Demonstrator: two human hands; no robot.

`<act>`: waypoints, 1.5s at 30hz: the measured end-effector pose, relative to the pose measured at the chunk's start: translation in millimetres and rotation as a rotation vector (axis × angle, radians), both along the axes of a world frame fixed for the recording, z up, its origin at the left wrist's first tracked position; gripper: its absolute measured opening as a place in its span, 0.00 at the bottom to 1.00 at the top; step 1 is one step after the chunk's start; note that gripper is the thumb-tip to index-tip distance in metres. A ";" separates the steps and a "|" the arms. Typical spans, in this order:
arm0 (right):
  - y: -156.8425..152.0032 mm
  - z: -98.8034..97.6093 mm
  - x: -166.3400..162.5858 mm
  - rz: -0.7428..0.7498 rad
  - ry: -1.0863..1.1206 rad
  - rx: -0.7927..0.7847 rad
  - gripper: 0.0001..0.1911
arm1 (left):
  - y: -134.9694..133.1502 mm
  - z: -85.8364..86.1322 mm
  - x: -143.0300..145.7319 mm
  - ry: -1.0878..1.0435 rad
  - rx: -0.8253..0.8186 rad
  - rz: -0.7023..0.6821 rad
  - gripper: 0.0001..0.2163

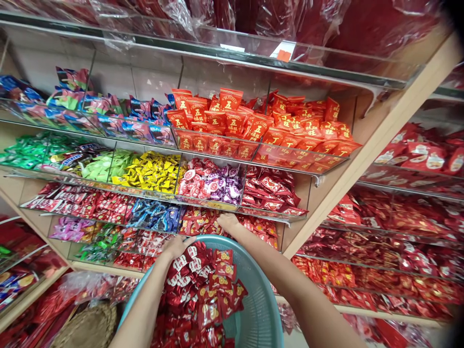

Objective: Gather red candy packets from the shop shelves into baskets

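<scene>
Glossy red packets fill the ribbed teal basket; both hands' fingers hidden, grip unclear.

the teal basket looks like matt moulded plastic, its wall slotted with fine ribs. the red candy packets heaped in it are glossy foil, crinkled and catching the light. the shelf dividers are clear, smooth acrylic with a slight glare. the shelf frame has a pale wood-look finish, smooth and matt. overhead, clear plastic sheeting lies wrinkled and shiny over red goods. low on the left a woven basket shows rough, dry straw-like fibre.
</scene>
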State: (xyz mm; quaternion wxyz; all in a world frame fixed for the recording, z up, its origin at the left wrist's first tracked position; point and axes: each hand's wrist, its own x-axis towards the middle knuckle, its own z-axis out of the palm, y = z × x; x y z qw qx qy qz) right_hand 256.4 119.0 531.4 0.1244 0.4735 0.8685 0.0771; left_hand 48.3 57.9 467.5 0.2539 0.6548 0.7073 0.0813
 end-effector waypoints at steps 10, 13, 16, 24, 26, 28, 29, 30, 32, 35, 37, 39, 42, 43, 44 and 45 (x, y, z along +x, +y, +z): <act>-29.0 8.8 -4.0 -0.050 0.081 0.150 0.15 | 0.9 -0.1 -0.3 -0.010 -0.002 0.004 0.29; -46.2 11.3 -2.8 -0.105 0.175 0.217 0.15 | 1.5 -0.8 -0.5 -0.004 -0.003 0.010 0.30; -59.5 12.1 4.7 -0.149 0.469 0.117 0.10 | 1.1 -0.1 -0.2 -0.013 -0.003 0.007 0.30; -94.3 6.5 31.0 -0.275 1.576 -0.819 0.14 | 1.5 1.3 0.3 -0.043 0.019 -0.022 0.30; -104.8 9.2 37.5 -0.267 1.642 -0.926 0.18 | 1.5 0.2 0.2 -0.034 0.021 -0.024 0.30; -114.0 11.7 43.3 -0.250 1.669 -0.989 0.18 | 0.7 -1.0 0.3 -0.014 0.022 -0.017 0.30; -117.8 12.3 45.8 -0.242 1.678 -1.010 0.18 | -0.1 -1.5 0.4 -0.003 0.024 -0.012 0.30; -121.2 12.4 47.9 -0.234 1.684 -1.024 0.17 | -0.9 -1.9 0.6 0.009 0.030 -0.005 0.30; -126.8 11.0 51.4 -0.211 1.676 -1.017 0.16 | -2.7 -2.4 1.1 0.027 0.047 0.005 0.29; -133.4 7.8 55.4 -0.181 1.644 -0.940 0.15 | -4.3 -2.6 1.5 0.038 0.061 0.009 0.28; -137.1 7.1 57.8 -0.165 1.621 -0.921 0.15 | -4.2 -2.6 1.5 0.037 0.058 0.005 0.28; -140.0 7.7 59.9 -0.150 1.597 -0.944 0.15 | -3.5 -2.5 1.6 0.035 0.054 -0.002 0.28; -141.1 6.8 62.0 -0.136 1.554 -0.946 0.15 | -2.5 -2.3 1.9 0.035 0.051 -0.008 0.29; -140.3 4.8 62.4 -0.133 1.529 -0.937 0.15 | -2.3 -2.0 2.1 0.035 0.051 -0.008 0.29; -139.1 1.7 62.7 -0.126 1.492 -0.927 0.15 | -2.3 -1.7 2.4 0.035 0.051 -0.006 0.30; -137.5 -2.6 62.9 -0.115 1.445 -0.911 0.14 | -2.3 -1.4 2.7 0.037 0.049 -0.002 0.30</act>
